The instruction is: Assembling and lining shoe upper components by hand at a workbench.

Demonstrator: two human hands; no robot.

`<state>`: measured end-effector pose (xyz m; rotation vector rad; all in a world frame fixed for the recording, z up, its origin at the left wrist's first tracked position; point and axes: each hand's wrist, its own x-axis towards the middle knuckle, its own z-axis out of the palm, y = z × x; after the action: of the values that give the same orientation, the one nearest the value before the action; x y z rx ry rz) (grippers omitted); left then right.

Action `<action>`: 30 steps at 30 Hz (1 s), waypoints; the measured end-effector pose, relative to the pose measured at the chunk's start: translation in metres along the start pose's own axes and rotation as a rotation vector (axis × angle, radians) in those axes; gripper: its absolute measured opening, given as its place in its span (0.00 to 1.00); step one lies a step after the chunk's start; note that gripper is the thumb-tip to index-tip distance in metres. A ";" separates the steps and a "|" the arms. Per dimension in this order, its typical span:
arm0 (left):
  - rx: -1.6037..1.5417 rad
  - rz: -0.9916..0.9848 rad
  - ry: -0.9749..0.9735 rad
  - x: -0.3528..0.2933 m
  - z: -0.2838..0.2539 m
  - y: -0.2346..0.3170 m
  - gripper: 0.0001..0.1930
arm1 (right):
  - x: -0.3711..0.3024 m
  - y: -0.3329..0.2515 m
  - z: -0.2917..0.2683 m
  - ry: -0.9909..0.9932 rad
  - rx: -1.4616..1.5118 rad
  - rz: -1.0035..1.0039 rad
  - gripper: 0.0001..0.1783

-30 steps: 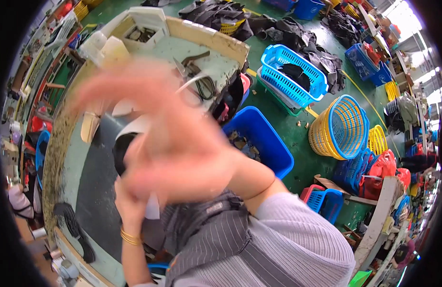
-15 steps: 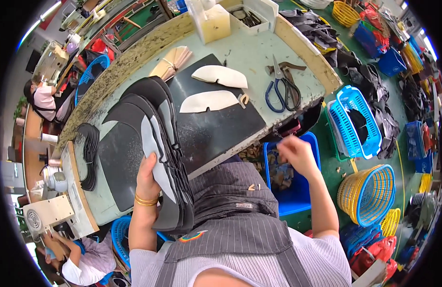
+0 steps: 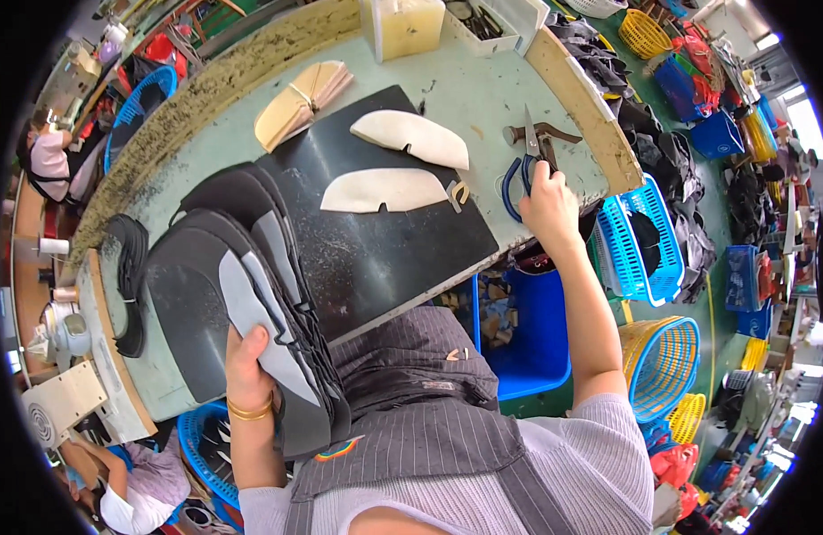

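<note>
My left hand (image 3: pixel 251 361) grips the near end of a thick stack of curved black-and-grey cut pieces (image 3: pixel 260 303), thumb on top; the stack leans over the table edge against my apron. My right hand (image 3: pixel 550 203) is at the right side of the table, its fingers closed around a handle of the dark-blue-handled scissors (image 3: pixel 531 134). The scissor blades point away from me, beside a hammer (image 3: pixel 558 133). Two cream-coloured curved pieces (image 3: pixel 411 138) lie on the black board (image 3: pixel 402 241), with a small metal-and-tan bit (image 3: pixel 459 194) at their right.
A tied bundle of tan pieces (image 3: pixel 300 102) and a bundle of black strips (image 3: pixel 126 276) lie on the table. A blue bin (image 3: pixel 536 330) holding scraps stands below its edge. Blue (image 3: pixel 640 241) and yellow baskets (image 3: pixel 661 366) stand at the right. Two people sit at the left.
My right hand has moved up from above the blue bin onto the scissors' handle. My left hand and the stack have shifted slightly left and down in the picture as the view moved.
</note>
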<state>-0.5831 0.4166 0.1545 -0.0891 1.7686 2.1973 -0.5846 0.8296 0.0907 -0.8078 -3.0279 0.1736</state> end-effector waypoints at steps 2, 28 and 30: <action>-0.080 -0.109 0.017 0.004 0.006 0.003 0.36 | 0.004 0.018 0.003 0.104 0.102 -0.100 0.25; -0.192 -0.256 -0.425 0.029 0.073 0.008 0.32 | -0.085 -0.085 -0.066 -0.273 0.983 -0.475 0.09; -0.164 -0.317 -0.475 0.028 0.088 -0.004 0.36 | -0.105 -0.103 -0.060 -0.298 1.266 -0.526 0.17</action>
<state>-0.5951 0.5076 0.1649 0.1014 1.2246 1.9286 -0.5431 0.6953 0.1643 0.1392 -2.3620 1.9676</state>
